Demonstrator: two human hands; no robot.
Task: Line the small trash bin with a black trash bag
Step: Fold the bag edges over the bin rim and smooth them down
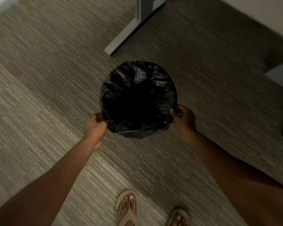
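A small round trash bin stands on the carpet in the middle of the head view, seen from straight above. A black trash bag [137, 88] covers its rim and sags into its dark inside, so the bin's own surface is hidden. My left hand [95, 126] pinches the bag's edge at the bin's near left side. My right hand [183, 118] grips the bag's edge at the near right side. Both arms reach down from the bottom corners.
Grey striped carpet [39, 95] covers the floor. A metal desk leg and foot [131, 28] stand just beyond the bin. A pale desk panel [260, 22] fills the upper right. My sandalled feet [127, 207] are at the bottom edge.
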